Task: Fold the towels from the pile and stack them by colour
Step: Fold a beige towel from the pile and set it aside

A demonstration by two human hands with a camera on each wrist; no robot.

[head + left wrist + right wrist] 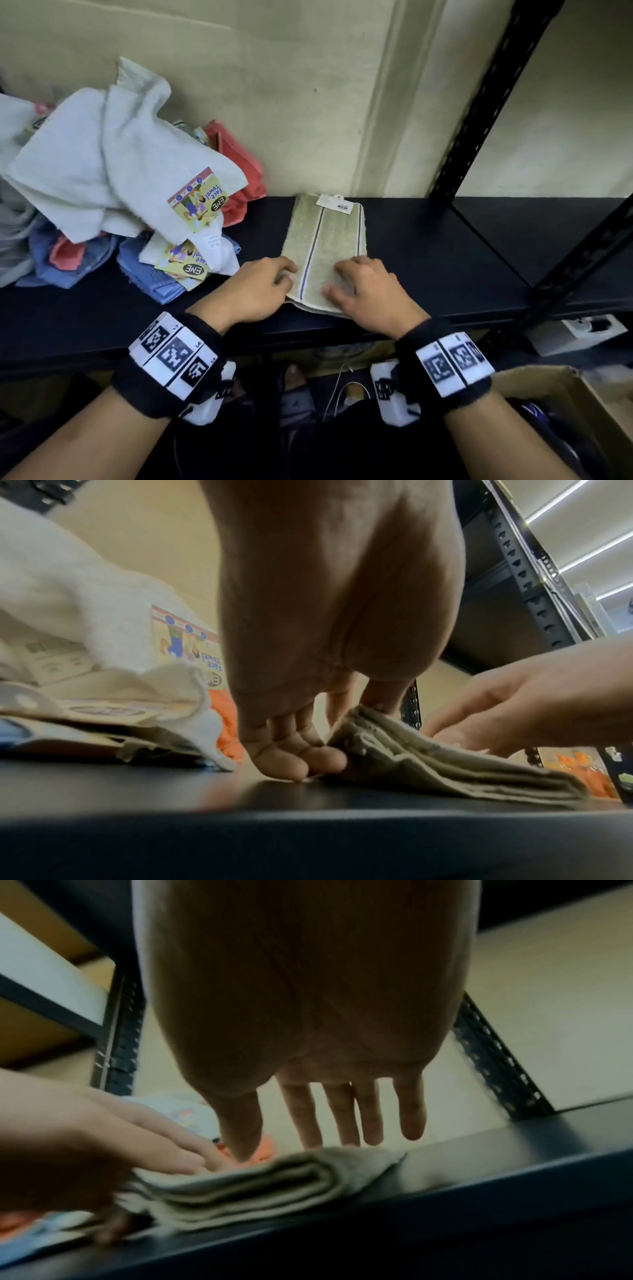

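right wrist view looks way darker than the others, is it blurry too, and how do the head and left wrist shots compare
Right wrist view: dim, soft throughout; right hand a backlit shadow, left hand smeared, towel folds readable. Left wrist view: brighter; left hand near the lens is soft, ceiling lights glare at the top right. Head view: evenly lit; pile slightly blurred, rack upright bowed by the wide lens.

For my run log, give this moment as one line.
left hand grips beige towel edge | right hand flat on it | pile unfolded

Head view: soft, even light, edges bowed, slight motion blur. Left wrist view: bright ceiling light strips (pixel 578 520) at upper right. Right wrist view: dim, blurred throughout.
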